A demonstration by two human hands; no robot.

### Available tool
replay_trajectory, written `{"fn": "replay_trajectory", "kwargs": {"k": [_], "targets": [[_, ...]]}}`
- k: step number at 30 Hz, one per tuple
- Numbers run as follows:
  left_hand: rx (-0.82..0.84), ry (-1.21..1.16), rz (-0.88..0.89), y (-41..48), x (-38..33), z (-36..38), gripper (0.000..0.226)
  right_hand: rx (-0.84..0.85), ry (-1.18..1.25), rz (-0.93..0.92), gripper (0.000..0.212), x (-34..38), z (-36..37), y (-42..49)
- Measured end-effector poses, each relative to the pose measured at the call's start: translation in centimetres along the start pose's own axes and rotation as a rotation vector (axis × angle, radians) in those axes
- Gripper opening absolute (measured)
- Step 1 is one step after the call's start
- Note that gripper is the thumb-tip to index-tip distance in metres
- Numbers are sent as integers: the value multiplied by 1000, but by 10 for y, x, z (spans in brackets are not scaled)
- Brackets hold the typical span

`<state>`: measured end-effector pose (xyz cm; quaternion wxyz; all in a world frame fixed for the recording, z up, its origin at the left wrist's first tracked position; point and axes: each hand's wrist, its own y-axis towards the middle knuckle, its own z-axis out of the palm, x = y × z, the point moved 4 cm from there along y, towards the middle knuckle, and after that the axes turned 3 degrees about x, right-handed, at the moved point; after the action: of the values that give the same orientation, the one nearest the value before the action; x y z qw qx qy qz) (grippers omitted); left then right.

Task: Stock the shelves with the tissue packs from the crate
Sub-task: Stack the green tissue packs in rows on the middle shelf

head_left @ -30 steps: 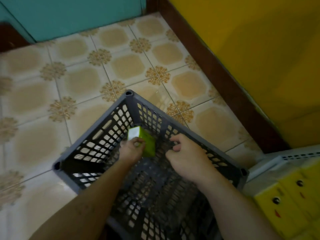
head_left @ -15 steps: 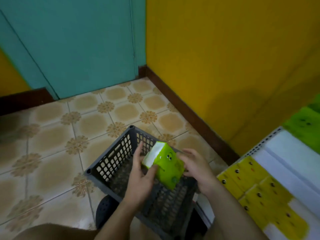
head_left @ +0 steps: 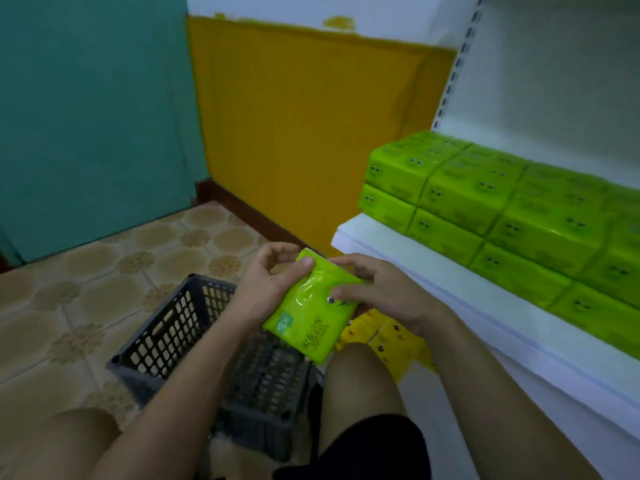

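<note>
A green tissue pack (head_left: 310, 315) is held in front of me, above the grey plastic crate (head_left: 180, 327). My left hand (head_left: 268, 282) grips its left edge, thumb on top. My right hand (head_left: 375, 289) holds the right side, fingers laid over the top face. The crate stands on the tiled floor between my knees, and the part of its inside that shows holds no packs. To the right, the white shelf (head_left: 408, 261) carries green tissue packs (head_left: 491, 209) stacked two high in rows.
Yellow tissue packs (head_left: 391, 337) lie on a lower shelf under my right wrist. A yellow wall (head_left: 311, 133) and a teal door (head_left: 90, 116) stand behind. My bare knees (head_left: 360, 379) flank the crate. Patterned floor tiles (head_left: 69, 289) spread to the left.
The green pack has come up out of the crate and now sits higher and to the right, held by both hands. My view has risen from the floor to the shelf.
</note>
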<state>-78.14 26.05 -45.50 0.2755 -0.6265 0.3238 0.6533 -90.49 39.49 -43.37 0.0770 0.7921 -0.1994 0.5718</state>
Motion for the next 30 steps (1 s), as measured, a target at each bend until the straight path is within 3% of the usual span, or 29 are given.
{"fn": "replay_trajectory", "kwargs": {"k": [5,8,14,18,20,22,25,30], "targets": [[189,95,70,-4,-30,85,57,-429,163,-21,38,-4,-66,-86],[222,59,123,-9,-52,150,62,-690,311,-46,37,-5,-105,-143],[330,-6,263,-25,-105,282,60,-922,411,-142,33,-5,-178,-254],[381,95,473,-29,-136,342,30,-1072,466,-226,12,-7,-230,-311],[333,281,703,-25,-145,358,41,-1187,548,-252,1,-12,-262,-330],[361,669,878,-17,-143,374,60,-1321,598,-214,14,-25,-295,-338],[472,1237,800,-5,-120,388,68,-1377,615,-75,40,-47,-335,-326],[513,1432,846,3,-97,386,74,-1367,537,166,54,-77,-377,-284]]}}
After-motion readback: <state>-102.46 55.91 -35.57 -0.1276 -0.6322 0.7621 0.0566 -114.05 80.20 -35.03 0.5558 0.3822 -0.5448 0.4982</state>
